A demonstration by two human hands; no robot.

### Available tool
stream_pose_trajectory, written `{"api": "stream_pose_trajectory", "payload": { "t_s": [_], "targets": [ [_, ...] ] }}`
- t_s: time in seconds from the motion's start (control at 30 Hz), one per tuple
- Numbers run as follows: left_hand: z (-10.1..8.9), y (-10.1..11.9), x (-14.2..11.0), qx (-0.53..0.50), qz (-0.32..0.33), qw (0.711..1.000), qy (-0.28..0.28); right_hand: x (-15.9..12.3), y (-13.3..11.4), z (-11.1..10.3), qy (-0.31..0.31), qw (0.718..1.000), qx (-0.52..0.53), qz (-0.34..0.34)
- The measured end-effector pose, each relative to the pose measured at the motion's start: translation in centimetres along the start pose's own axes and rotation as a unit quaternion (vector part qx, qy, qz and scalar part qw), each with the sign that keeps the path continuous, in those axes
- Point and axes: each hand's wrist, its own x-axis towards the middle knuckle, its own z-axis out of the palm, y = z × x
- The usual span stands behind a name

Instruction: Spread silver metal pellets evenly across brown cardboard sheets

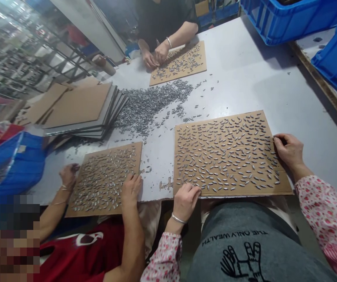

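In front of me lies a cardboard sheet covered with rows of small silvery spindle-shaped metal pieces, mostly set apart from one another. At the sheet's front left corner is my left hand, its fingers drawn together by the front edge; whatever they pinch is hidden. My right hand is at the right edge, thumb and forefinger curled together there. Something small and dark shows at the fingertips, too small to name.
To my left, a co-worker's hands flank another piece-covered cardboard. Across the table, another person's hands work over a third cardboard. A heap of metal pieces, stacked sheets and blue crates stand around.
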Motion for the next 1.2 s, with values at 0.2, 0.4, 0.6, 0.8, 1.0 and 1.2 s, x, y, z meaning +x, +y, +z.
{"api": "stream_pose_trajectory", "payload": {
  "t_s": [0.2,0.4,0.6,0.8,1.0,1.2],
  "targets": [
    [0.3,0.9,0.6,-0.001,-0.027,1.000,0.014,0.0,0.2,0.1,0.001,1.000,-0.005,-0.006],
    [0.9,1.2,0.9,0.030,-0.017,0.999,0.008,0.0,0.1,0.1,0.004,1.000,0.003,-0.015],
    [0.8,1.0,0.8,-0.001,-0.007,1.000,-0.010,0.0,-0.2,0.0,0.003,1.000,0.013,-0.014],
    [0.3,1.2,2.2,-0.032,-0.037,0.999,0.008,0.0,0.1,0.2,0.006,1.000,0.013,-0.014],
    [0.6,2.0,5.0,0.026,-0.018,0.999,0.006,-0.1,0.5,0.6,0.007,1.000,0.018,-0.012],
    [1.6,1.7,5.3,0.073,-0.013,0.997,-0.006,-0.1,0.8,0.8,0.006,1.000,0.012,-0.014]
  ]
}}
